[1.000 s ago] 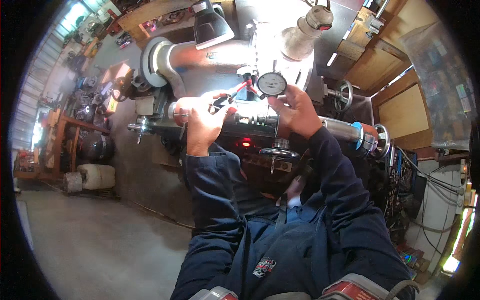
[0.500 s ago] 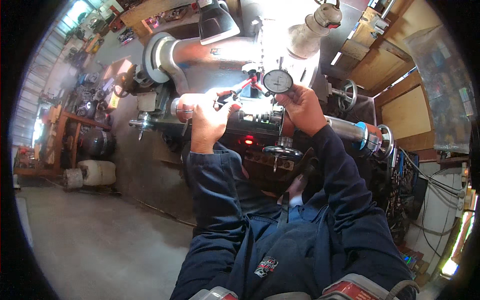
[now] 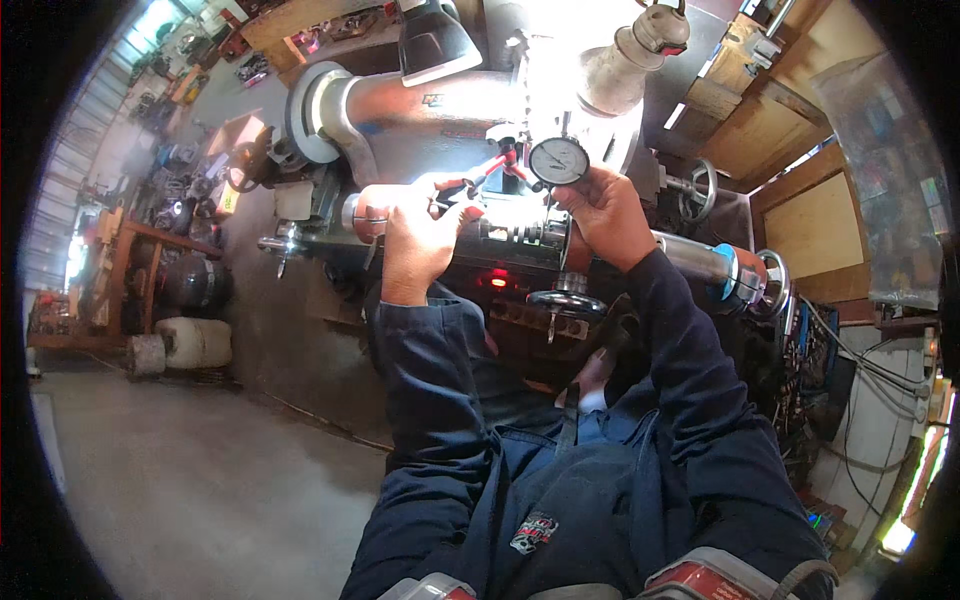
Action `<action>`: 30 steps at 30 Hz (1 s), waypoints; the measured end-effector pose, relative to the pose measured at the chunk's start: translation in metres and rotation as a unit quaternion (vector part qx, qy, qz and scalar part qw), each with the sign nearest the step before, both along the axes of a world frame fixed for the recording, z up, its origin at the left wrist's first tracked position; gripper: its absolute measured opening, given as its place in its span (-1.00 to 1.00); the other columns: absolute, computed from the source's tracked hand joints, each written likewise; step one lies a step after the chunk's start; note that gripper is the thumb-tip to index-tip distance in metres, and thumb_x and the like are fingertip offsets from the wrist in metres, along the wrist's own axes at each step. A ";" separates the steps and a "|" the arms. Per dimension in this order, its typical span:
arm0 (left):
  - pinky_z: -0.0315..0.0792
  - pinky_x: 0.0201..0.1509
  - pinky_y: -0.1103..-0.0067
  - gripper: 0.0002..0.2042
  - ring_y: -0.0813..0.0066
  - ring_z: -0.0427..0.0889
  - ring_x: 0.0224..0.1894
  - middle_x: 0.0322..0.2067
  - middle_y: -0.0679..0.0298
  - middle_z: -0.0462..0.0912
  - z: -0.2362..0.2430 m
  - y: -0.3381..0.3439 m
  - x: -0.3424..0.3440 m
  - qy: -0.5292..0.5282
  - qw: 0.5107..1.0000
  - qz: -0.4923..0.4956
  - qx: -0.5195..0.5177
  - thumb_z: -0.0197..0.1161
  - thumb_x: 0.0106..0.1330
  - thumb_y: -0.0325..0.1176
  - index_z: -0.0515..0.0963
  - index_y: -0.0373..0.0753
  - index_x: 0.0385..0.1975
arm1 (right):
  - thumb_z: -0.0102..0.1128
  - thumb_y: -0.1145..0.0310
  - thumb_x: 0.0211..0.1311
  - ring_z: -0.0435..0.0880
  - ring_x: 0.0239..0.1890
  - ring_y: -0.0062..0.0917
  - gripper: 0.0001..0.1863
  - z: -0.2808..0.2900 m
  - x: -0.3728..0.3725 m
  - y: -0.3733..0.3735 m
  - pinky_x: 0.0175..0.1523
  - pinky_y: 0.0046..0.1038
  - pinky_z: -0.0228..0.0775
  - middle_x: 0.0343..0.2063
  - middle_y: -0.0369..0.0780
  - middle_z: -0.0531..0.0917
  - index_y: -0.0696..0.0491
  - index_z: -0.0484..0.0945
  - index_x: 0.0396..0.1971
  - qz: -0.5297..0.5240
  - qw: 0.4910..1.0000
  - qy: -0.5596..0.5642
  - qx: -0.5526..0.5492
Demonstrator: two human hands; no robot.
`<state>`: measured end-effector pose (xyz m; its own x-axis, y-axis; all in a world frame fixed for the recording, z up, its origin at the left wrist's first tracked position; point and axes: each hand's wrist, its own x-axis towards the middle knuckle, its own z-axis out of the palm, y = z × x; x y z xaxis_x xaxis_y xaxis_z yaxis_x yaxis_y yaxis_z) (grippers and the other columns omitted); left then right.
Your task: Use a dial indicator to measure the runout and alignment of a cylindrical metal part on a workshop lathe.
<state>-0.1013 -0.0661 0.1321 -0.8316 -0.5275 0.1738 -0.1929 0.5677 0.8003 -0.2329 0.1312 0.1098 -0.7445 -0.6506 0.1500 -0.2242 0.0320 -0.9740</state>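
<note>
My right hand (image 3: 605, 215) is closed, its thumb and fingers pinching the lower right edge of a dial indicator (image 3: 559, 161) with a round white face. The indicator stands above a bright machine part, and a thin stem runs down from it. My left hand (image 3: 420, 235) is closed around a dark part of a red-and-black tool (image 3: 490, 175); its exact kind is unclear, and its red arms reach toward the indicator. Just below both hands lies a ridged metal cylinder (image 3: 522, 232) on the machine. Strong light washes out part of this area.
A black-rimmed handwheel (image 3: 566, 303) juts toward me below my right hand. Further right are a steel barrel (image 3: 690, 258) and another handwheel (image 3: 773, 283). A dark lamp head (image 3: 435, 45) hangs above, and a beige motor-like housing (image 3: 625, 65) stands behind the indicator.
Both hands keep their grips. The dial indicator and my right hand have shifted very slightly right, and the dial's needle seems to sit at a different angle.
</note>
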 end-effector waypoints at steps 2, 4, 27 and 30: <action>0.26 -0.48 0.65 -0.58 0.69 0.30 -0.55 -0.58 0.43 0.50 -0.002 0.000 -0.001 0.001 1.000 -0.004 0.021 0.52 0.03 -0.37 0.61 -0.27 -0.08 | 0.22 0.53 0.28 0.60 -0.16 -0.66 -0.73 -0.004 -0.003 0.000 -0.02 -0.56 0.43 -0.20 -0.24 0.69 0.27 0.54 -0.05 0.003 1.000 -0.012 -0.006; 0.26 -0.48 0.65 -0.58 0.69 0.31 -0.55 -0.58 0.43 0.50 -0.003 -0.001 -0.001 0.000 1.000 -0.003 0.020 0.52 0.03 -0.38 0.61 -0.27 -0.08 | 0.23 0.53 0.28 0.60 -0.16 -0.66 -0.73 -0.004 -0.002 0.000 -0.01 -0.56 0.43 -0.20 -0.24 0.69 0.27 0.54 -0.05 0.004 1.000 -0.018 -0.009; 0.36 -0.38 0.66 -0.57 0.66 0.41 -0.49 -0.46 0.35 0.60 -0.003 -0.005 0.002 0.007 1.000 -0.020 0.004 0.51 0.06 -0.37 0.58 -0.30 -0.05 | 0.16 0.45 0.32 0.59 -0.03 -0.46 -0.59 0.035 0.025 0.043 0.02 -0.43 0.48 -0.06 -0.10 0.60 0.16 0.39 0.15 -0.163 0.945 0.275 -0.064; 0.28 -0.42 0.80 -0.50 0.75 0.40 -0.41 -0.24 0.31 0.50 -0.017 -0.028 0.024 0.211 0.973 -0.067 0.068 0.41 0.23 -0.22 0.44 -0.34 0.07 | -0.03 0.44 0.43 0.57 0.05 -0.40 -0.64 0.061 0.016 0.130 0.21 -0.36 0.36 -0.01 -0.12 0.60 0.12 0.39 0.18 -0.283 0.904 0.320 -0.012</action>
